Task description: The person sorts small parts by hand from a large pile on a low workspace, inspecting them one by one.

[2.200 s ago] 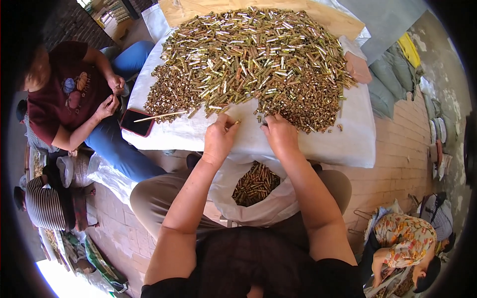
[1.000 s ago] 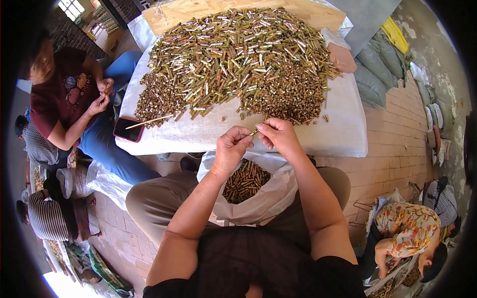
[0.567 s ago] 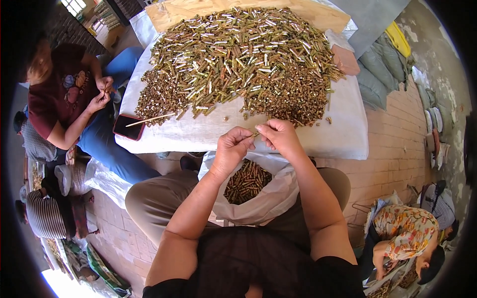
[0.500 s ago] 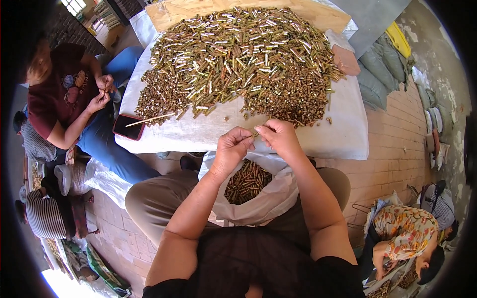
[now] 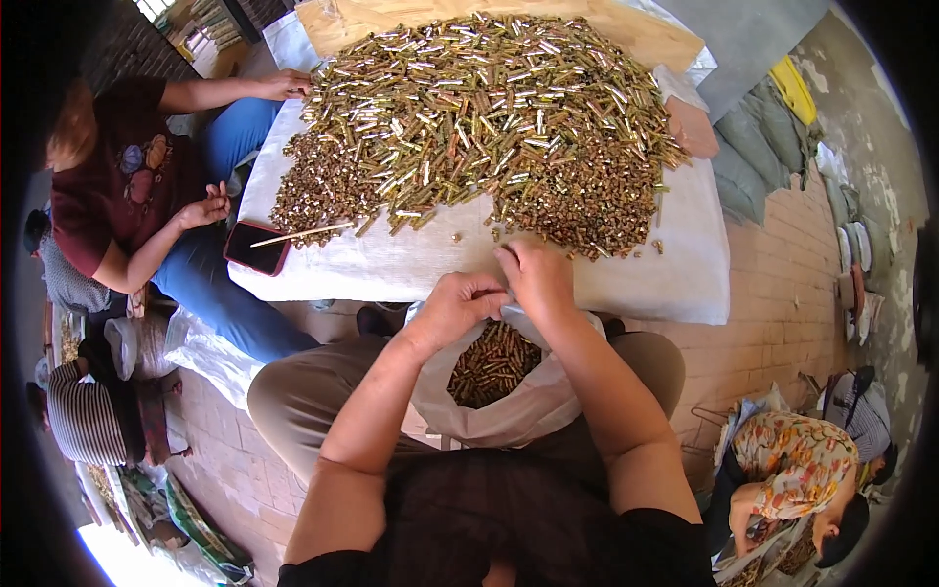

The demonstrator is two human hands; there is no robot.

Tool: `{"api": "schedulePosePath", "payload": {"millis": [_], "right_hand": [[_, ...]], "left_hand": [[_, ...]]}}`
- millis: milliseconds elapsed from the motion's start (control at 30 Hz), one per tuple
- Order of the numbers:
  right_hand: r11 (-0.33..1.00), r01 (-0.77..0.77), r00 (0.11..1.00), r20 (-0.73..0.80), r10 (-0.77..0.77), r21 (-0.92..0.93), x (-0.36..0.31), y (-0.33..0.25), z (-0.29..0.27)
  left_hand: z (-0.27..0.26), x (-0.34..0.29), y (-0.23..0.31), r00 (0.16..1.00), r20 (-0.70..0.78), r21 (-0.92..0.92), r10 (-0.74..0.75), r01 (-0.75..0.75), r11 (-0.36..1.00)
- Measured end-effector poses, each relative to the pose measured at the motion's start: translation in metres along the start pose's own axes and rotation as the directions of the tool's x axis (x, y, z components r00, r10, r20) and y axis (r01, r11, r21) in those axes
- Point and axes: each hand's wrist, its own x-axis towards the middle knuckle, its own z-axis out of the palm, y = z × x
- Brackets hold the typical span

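Observation:
My left hand [image 5: 457,311] is over the rim of a white sack [image 5: 528,411] in my lap, its thumb and fingers pinched together. What it pinches, if anything, is hidden. Just beyond and to the right, my right hand [image 5: 538,279] is at the table's near edge with curled fingers, close to a heap of small metal cone-shaped nuts [image 5: 577,201]. I cannot see what lies in its fingertips. Inside the sack are many brass-coloured metal pieces [image 5: 494,362]. A large pile of gold-toned metal tubes [image 5: 469,108] covers the far part of the white-covered table [image 5: 411,264].
A phone [image 5: 256,249] with a thin wooden stick [image 5: 301,235] across it lies at the table's left corner. To the left, a co-worker in a maroon shirt [image 5: 117,176] reaches into the pile. A wooden board [image 5: 626,34] backs the table. Another person [image 5: 792,465] bends at lower right.
My hands, earlier fingertip to fingertip around a small metal piece, have drawn slightly apart, the left lower, the right over the table edge. The co-worker's far hand has moved to the pile.

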Motion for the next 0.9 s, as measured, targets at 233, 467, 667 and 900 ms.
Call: {"api": "schedulePosePath", "payload": {"millis": [233, 467, 667, 900], "right_hand": [[0.974, 0.048, 0.997, -0.050, -0.060, -0.222, 0.018, -0.001, 0.024], [0.972, -0.009, 0.999, 0.047, 0.021, -0.235, 0.015, 0.005, 0.017], [0.968, -0.111, 0.994, 0.036, 0.105, 0.224, 0.014, 0.013, 0.003], [0.351, -0.470, 0.881, 0.407, 0.242, 0.810, 0.006, 0.002, -0.032]], "left_hand": [[-0.055, 0.045, -0.018, 0.861, -0.360, 0.790, 0.358, 0.077, 0.608], [-0.052, 0.050, -0.022, 0.913, -0.308, 0.771, 0.267, 0.075, 0.632], [-0.028, 0.030, -0.022, 0.951, -0.296, 0.209, 0.095, -0.033, 0.977], [0.007, 0.014, 0.005, 0.990, -0.096, -0.325, -0.104, 0.068, 0.943]]}}
